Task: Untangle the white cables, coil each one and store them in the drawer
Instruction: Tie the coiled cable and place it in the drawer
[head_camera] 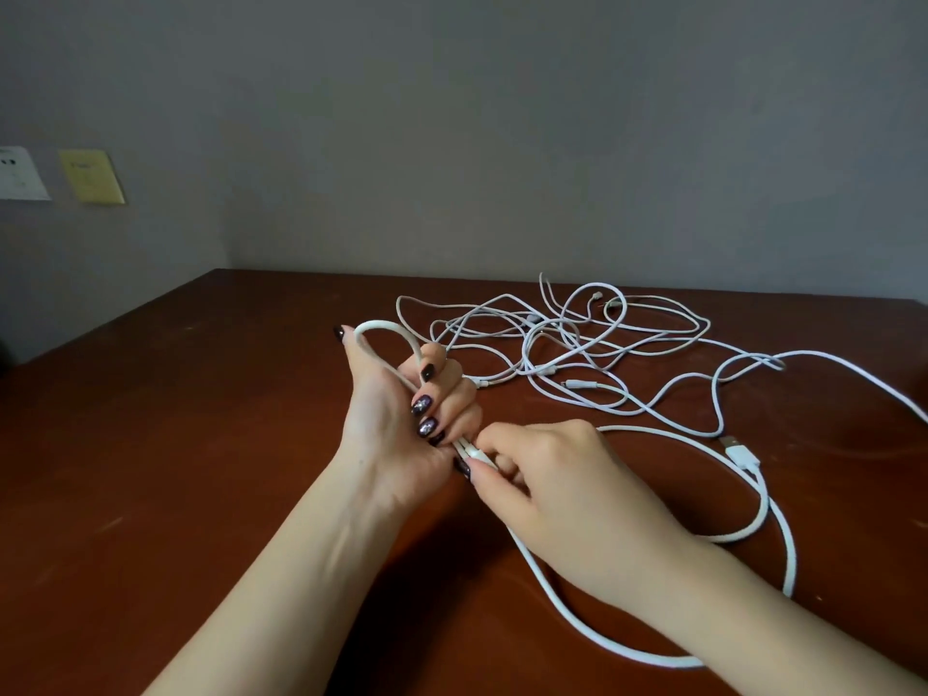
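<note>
Just in front of the tangle of thin white cables [577, 339] on the counter [176, 444], the left hand [396, 419] clenched a loop of the thick white cable [382, 324] while the right hand [552, 474] pinched its strands, its fingertips mostly hidden underneath.

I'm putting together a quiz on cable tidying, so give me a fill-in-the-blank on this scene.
1. The left hand grips a ____ of thick white cable.
2. The USB plug lies to the ____ of the right hand.
3. The tangle of thin cables rests on the ____.
4. Beside the white paper on the wall is a ____ note.
Missing: loop; right; table; yellow.
</note>
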`<action>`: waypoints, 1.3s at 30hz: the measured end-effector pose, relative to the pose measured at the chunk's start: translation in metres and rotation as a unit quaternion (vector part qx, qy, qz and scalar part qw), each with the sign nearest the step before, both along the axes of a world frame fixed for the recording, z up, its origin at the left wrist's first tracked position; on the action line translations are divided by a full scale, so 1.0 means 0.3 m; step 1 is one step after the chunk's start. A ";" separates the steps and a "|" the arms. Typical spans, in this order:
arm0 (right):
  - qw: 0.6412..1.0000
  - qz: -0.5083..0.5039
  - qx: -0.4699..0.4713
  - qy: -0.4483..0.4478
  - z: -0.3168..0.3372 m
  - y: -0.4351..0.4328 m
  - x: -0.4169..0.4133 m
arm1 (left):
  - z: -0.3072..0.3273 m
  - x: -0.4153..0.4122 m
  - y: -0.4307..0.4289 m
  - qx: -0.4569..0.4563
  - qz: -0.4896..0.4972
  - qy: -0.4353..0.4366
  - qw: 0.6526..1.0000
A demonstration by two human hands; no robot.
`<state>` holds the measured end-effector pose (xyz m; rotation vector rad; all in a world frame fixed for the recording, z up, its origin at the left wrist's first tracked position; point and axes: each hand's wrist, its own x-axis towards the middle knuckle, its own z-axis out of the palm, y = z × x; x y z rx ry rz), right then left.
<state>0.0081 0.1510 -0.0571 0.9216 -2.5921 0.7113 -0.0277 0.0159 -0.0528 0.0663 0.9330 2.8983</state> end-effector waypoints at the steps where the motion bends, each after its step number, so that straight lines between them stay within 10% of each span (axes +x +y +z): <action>1: 1.000 0.004 0.006 -0.002 0.000 -0.005 0.003 | -0.005 -0.001 -0.006 0.002 -0.001 -0.001 1.000; 10: 0.950 0.001 -0.229 -0.213 0.041 0.039 -0.045 | 0.023 0.015 0.060 -0.166 0.030 0.069 0.983; 18: 0.954 0.036 -0.147 -0.259 0.051 0.045 -0.031 | 0.026 0.031 0.053 -0.253 0.021 0.048 0.966; 32: 0.976 0.055 -0.027 -0.209 0.063 0.081 -0.028 | 0.058 -0.017 -0.066 0.049 0.099 -0.030 0.993; 39: 0.990 0.013 -0.124 -0.060 0.080 0.109 -0.039 | 0.060 -0.038 -0.152 0.142 0.186 -0.061 0.970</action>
